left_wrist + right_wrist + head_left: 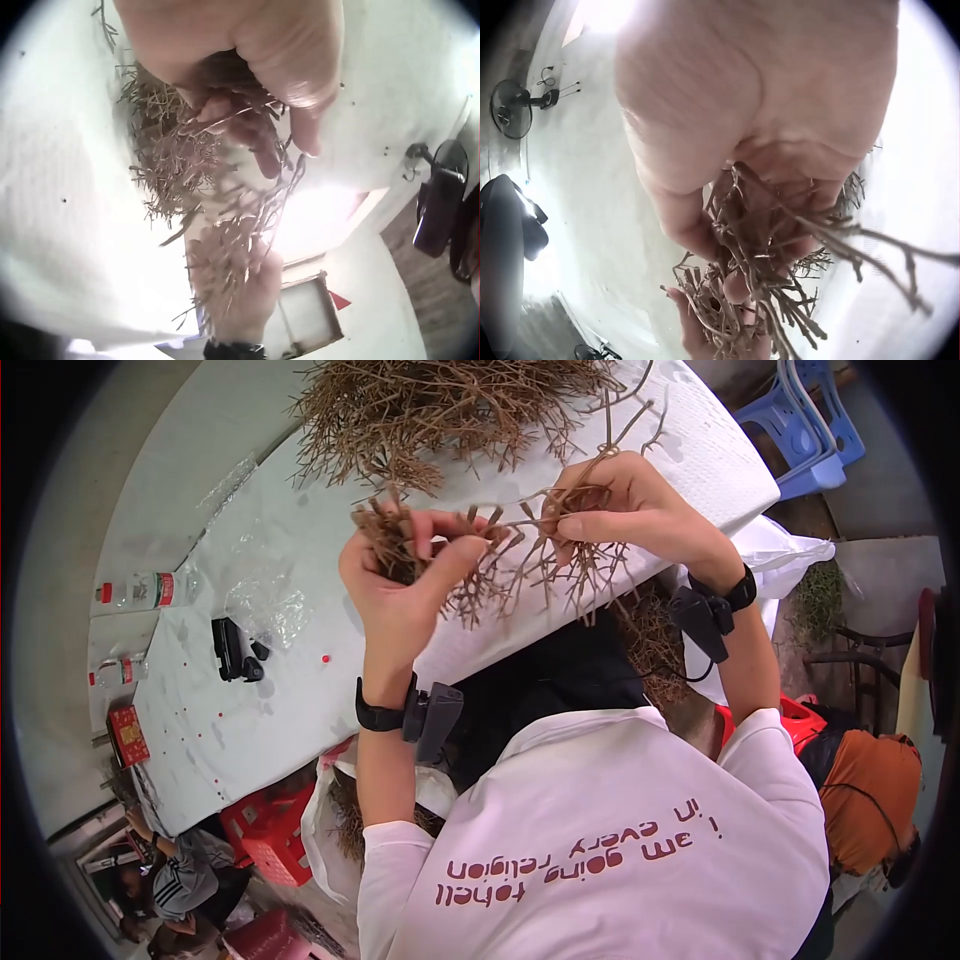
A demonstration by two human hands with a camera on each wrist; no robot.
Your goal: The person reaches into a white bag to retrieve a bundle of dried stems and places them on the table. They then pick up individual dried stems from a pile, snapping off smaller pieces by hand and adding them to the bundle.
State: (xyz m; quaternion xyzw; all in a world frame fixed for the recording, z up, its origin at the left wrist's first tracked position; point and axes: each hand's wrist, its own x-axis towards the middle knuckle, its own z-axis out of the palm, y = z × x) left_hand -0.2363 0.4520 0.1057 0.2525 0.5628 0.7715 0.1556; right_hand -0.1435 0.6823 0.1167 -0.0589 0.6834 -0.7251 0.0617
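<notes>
My left hand (pixel 390 595) grips a bundle of brown dried twigs (pixel 380 538) in its curled fingers, above the table's near edge. Its thumb and forefinger come together at the end of a thin stem. Just across from it, my right hand (pixel 640 510) pinches a branching twig sprig (pixel 580 565) between thumb and fingers, and long stems stick out past the knuckles. Loose tips hang between both hands. In the right wrist view, forked stems (pixel 742 247) cross under the palm. The left wrist view has the right hand (pixel 255 289) partly covered by blurred twigs.
A large twig heap (pixel 450 410) lies on the white-covered table (pixel 300 730). Clear plastic film (pixel 265 600), a black device (pixel 228 650) and bottles (pixel 140 592) are to the left. White sacks (pixel 335 820) with twigs stand below the edge. Another person (pixel 190 875) sits at lower left.
</notes>
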